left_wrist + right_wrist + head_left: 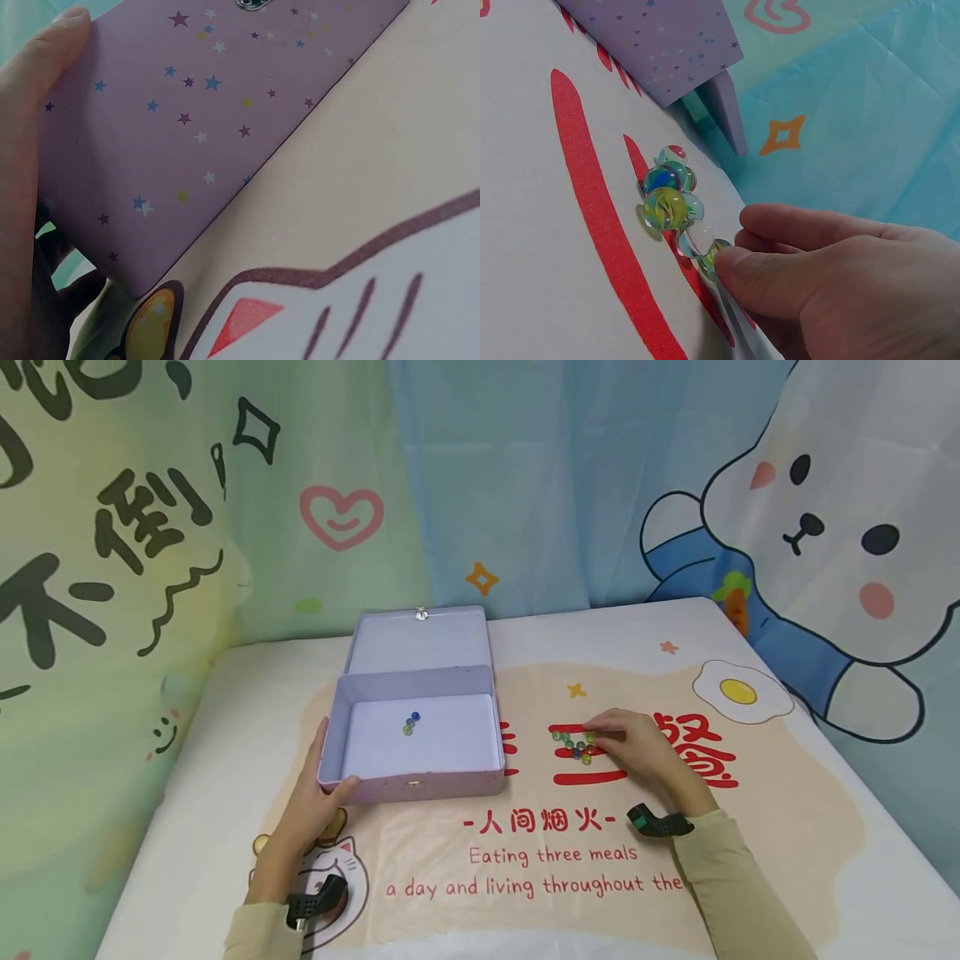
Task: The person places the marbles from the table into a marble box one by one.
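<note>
A lilac tin box (457, 785) stands on the table with its lid (420, 639) swung back. Three small marbles (408, 728) lie together inside it. My left hand (318, 797) grips the box's front left corner, thumb on the front wall and fingers along the left side. Star prints cover that wall (195, 112) in the left wrist view. Right of the box, my right hand (637, 747) has thumb and fingertips at the edge of a group of glass marbles (576, 750). Its thumb overlaps a yellow-green marble (711, 262); I cannot tell whether that marble is pinched.
A printed cloth (540, 927) with red lettering covers the table. Behind its far edge hangs a patterned curtain (510, 468). Each wrist wears a dark camera band, the left one (318, 902) close to the cloth's cat print.
</note>
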Demonstrator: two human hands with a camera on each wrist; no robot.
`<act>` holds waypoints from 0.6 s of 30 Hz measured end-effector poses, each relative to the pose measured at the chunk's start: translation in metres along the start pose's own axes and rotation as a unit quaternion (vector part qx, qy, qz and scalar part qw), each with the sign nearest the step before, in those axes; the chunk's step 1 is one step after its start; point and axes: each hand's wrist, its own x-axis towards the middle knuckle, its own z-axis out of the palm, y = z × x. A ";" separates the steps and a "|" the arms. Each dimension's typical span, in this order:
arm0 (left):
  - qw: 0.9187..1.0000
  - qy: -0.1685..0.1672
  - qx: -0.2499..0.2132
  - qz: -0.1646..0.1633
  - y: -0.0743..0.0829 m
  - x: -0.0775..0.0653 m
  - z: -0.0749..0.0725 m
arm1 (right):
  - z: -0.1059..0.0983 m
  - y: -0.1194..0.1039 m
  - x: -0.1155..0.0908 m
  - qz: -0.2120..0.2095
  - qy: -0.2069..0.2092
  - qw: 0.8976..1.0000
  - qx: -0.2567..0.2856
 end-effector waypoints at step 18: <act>1.000 0.002 0.005 -0.002 -0.003 0.001 0.001 | 0.010 0.005 0.003 -0.048 0.022 0.998 -0.019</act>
